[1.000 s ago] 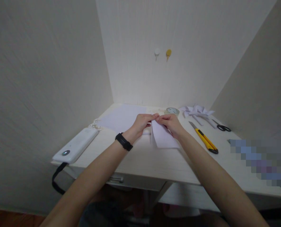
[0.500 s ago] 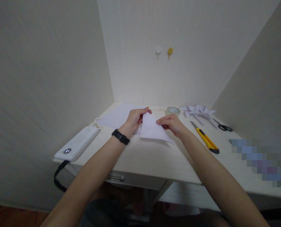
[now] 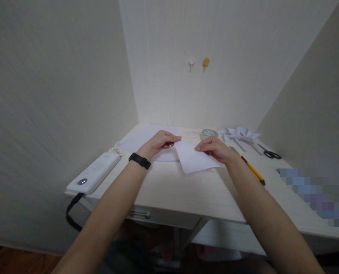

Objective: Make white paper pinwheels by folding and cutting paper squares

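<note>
A white sheet of paper [image 3: 195, 160], roughly triangular in outline, is held above the desk between both hands. My left hand [image 3: 163, 140] pinches its upper left corner between thumb and fingers; a black band circles that wrist. On the upper right edge, my right hand [image 3: 213, 148] grips the paper with thumb and fingertips. Behind my left hand lie flat white sheets [image 3: 141, 139] on the desk. A yellow utility knife [image 3: 253, 170] rests to the right, partly covered by my right forearm.
A roll of clear tape [image 3: 208, 134] sits at the back, beside a folded white paper pinwheel shape [image 3: 239, 134]. Black-handled scissors [image 3: 272, 154] lie farther right. A white device [image 3: 94, 173] with a dark strap occupies the left edge of the desk [image 3: 169, 194]. Two hooks [image 3: 205, 62] hang on the wall.
The paper has shifted right and turned, its lower point swinging right. My right hand has moved right over part of the utility knife; my left hand has shifted slightly left.
</note>
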A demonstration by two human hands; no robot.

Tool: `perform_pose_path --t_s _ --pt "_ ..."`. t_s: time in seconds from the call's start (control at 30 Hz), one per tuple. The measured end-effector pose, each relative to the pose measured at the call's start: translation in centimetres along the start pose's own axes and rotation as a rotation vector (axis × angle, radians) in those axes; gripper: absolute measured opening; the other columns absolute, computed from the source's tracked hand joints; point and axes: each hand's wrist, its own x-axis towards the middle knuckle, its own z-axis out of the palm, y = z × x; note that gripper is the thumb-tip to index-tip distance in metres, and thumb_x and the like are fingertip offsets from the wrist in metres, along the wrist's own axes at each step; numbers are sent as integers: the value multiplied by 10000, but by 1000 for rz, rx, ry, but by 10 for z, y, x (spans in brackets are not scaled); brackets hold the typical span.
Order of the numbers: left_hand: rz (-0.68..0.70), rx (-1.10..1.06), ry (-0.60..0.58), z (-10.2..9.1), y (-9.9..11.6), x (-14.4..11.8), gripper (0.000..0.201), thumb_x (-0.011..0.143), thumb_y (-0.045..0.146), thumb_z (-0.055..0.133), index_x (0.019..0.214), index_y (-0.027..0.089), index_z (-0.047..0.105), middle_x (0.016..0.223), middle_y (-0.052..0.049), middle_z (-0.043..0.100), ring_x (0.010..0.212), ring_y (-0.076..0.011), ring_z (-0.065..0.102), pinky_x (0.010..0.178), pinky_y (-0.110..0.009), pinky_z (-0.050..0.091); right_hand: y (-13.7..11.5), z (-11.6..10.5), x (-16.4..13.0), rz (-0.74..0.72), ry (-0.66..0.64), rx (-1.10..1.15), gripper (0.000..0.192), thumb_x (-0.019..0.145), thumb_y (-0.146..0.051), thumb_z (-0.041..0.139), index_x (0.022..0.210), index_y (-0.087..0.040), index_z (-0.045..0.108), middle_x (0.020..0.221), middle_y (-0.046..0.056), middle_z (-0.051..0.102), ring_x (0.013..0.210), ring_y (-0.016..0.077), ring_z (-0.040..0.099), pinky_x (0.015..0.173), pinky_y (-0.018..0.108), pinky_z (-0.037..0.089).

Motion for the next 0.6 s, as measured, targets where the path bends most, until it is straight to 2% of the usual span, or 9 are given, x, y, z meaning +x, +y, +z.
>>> perform_pose_path --t_s 0.07,0.17,0.23,0.33,0.43,0.6 --pt "-43 136 -140 -8 2 -3 273 586 376 856 564 145 713 519 -34 581 455 -76 416 436 -216 237 -4 -8 -5 47 -57 -48 216 513 -323 808 629 -149 751 494 18 614 422 106 465 425 246 301" --pt "-47 280 -290 -14 6 -8 206 601 349 841 662 167 767 633 -81 690 553 -131 575 519 -230 384 -8 -15 -11 104 -166 -162 213 552 -335 795 641 -146 753 468 1 581 407 94 431 411 240 256" --pt "-10 312 -337 -11 10 -11 185 598 322 842 706 185 784 755 -111 743 678 -181 659 628 -265 462 -7 -14 -11 103 -250 -253 204 580 -338 784 649 -147 759 472 -8 570 419 84 407 416 238 235" --pt "13 351 -432 0 14 -14 153 611 303 833 721 205 794 832 -113 763 770 -226 695 720 -304 495 -4 -7 -7 53 -374 -373 200 635 -344 762 693 -154 777 512 -15 573 470 78 388 451 238 230" --pt "-4 421 -511 13 15 -18 120 621 304 818 704 220 798 769 -91 760 685 -218 674 650 -299 489 -1 0 -4 -9 -421 -425 202 669 -357 744 717 -165 783 512 -32 539 513 84 375 487 243 235" --pt "-9 455 -537 21 12 -18 86 605 303 815 639 229 788 665 -58 736 548 -169 603 535 -258 436 1 3 -3 -32 -434 -453 216 692 -376 730 717 -168 782 507 -40 513 523 85 353 498 245 234"
